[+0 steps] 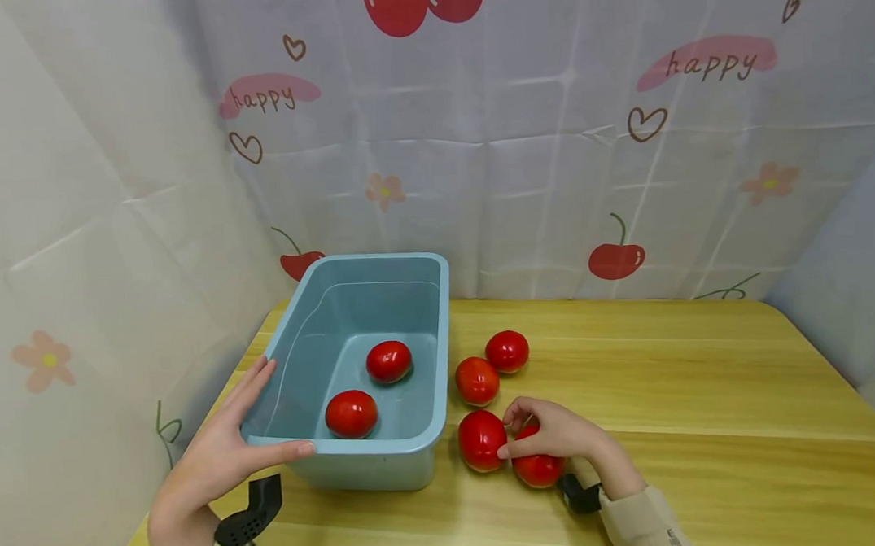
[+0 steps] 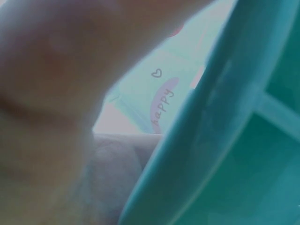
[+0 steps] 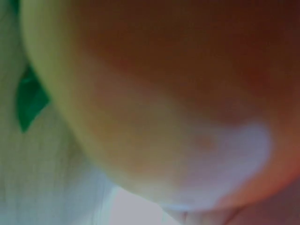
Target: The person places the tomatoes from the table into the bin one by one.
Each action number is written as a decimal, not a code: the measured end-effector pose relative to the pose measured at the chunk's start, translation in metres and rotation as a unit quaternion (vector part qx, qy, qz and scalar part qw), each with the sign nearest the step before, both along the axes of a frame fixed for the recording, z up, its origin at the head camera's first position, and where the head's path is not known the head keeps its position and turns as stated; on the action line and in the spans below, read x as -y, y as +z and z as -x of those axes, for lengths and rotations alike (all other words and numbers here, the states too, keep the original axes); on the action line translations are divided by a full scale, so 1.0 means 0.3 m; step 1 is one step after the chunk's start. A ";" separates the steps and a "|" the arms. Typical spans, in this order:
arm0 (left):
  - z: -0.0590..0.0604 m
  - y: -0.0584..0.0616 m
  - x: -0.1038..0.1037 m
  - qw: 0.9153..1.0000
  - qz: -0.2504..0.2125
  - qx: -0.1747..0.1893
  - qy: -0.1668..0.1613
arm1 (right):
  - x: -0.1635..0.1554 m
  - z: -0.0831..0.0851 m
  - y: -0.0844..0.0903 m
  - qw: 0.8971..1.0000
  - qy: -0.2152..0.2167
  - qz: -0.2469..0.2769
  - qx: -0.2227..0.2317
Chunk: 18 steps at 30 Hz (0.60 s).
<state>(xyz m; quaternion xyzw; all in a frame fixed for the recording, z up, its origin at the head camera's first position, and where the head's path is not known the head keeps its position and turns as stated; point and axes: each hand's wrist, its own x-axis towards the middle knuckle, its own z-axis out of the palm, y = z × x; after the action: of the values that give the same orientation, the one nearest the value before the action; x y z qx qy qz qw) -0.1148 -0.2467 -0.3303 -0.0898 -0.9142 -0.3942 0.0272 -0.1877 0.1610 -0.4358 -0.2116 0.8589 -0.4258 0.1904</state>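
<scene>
At the left, my left hand (image 1: 221, 457) spans the near left corner of a blue plastic bin (image 1: 372, 448). Its straight fingers touch the left rim and its thumb lies along the front rim. Two tomatoes, one farther back (image 1: 388, 362) and one nearer (image 1: 352, 414), lie inside. Right of the bin, my right hand (image 1: 558, 432) holds a red tomato (image 1: 538, 470) on the table with curled fingers and thumb; its top is partly covered. The thumb tip comes up to a neighbouring tomato (image 1: 481, 440). In the right wrist view a blurred tomato (image 3: 164, 117) fills most of the frame.
Two more tomatoes, one nearer (image 1: 477, 381) and one behind it (image 1: 508, 351), lie beside the bin's right wall. The wooden table (image 1: 706, 383) extends to the right. A printed curtain (image 1: 521, 172) hangs behind and at the sides, close to the bin.
</scene>
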 end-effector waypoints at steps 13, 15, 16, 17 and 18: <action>0.000 0.001 0.000 1.000 -0.004 0.002 -0.002 | -0.021 0.032 -0.056 0.995 0.046 0.092 -0.006; 0.001 0.002 0.000 1.000 -0.003 0.004 -0.001 | -0.022 0.035 -0.063 0.993 0.050 0.104 -0.017; 0.001 0.002 -0.001 1.000 -0.003 0.004 -0.001 | -0.022 0.037 -0.066 0.992 0.052 0.109 -0.022; 0.001 0.002 -0.001 1.000 -0.003 0.005 -0.001 | -0.022 0.038 -0.068 0.992 0.053 0.115 -0.026; 0.001 0.003 -0.001 1.000 -0.003 0.006 -0.001 | -0.023 0.038 -0.069 0.991 0.054 0.122 -0.028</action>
<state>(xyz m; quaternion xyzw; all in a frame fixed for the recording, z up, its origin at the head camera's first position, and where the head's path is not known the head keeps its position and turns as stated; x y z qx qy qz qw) -0.1150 -0.2465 -0.3295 -0.0882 -0.9133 -0.3970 0.0218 -0.1991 0.1678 -0.4566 -0.2913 0.7929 -0.5101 0.1621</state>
